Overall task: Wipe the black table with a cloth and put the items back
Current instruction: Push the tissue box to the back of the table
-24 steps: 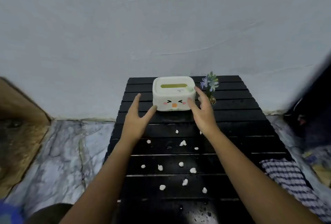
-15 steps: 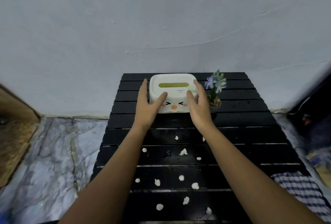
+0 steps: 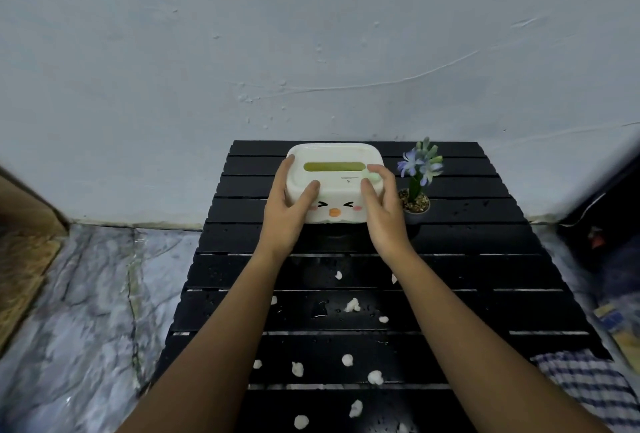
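A white tissue box with a cartoon face and a green slot is at the far middle of the black slatted table. My left hand grips its left side and my right hand grips its right side, thumbs on the lid. The box's near edge looks slightly raised off the table. Several white crumbs and water drops lie on the near slats. A blue-and-white checked cloth lies at the table's near right corner.
A small pot with a blue flower stands just right of the box, close to my right hand. A pale wall rises behind the table. Marble floor lies to the left; dark objects sit at the right edge.
Both hands reached forward from in front of the box and closed on its two sides. The view moved closer to the table.
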